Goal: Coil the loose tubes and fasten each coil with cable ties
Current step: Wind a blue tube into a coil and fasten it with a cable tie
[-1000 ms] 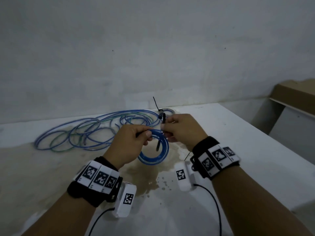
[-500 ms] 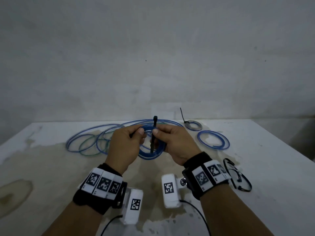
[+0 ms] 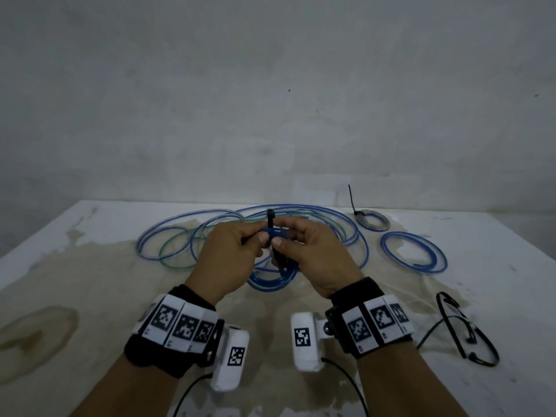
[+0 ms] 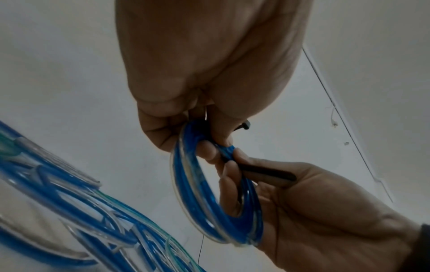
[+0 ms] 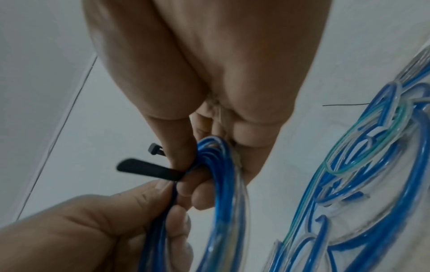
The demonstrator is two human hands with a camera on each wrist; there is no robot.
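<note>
The blue coil (image 3: 272, 276) hangs in the air between your hands above the middle of the table (image 3: 90, 284), its ring standing roughly on edge with the lower arc drooping toward the tabletop. Across its upper arc runs a black cable tie (image 3: 270, 219), long axis near vertical: one end pokes up and away above your knuckles, the other runs down through the ring toward you. Your left hand (image 3: 230, 255) pinches the coil's top arc, fingers curled round the tubing. Your right hand (image 3: 313, 254) pinches the tie strap against the coil, thumb on the near side. Behind your hands, on the far part of the table, the loose tubes (image 3: 186, 233) sprawl in wide blue and green loops. To the right lie a flat blue coil (image 3: 413, 254) and, farther back, a small pale coil (image 3: 373, 219) with its tie tail standing upright. A black cable (image 3: 463, 329) lies at near right.
</note>
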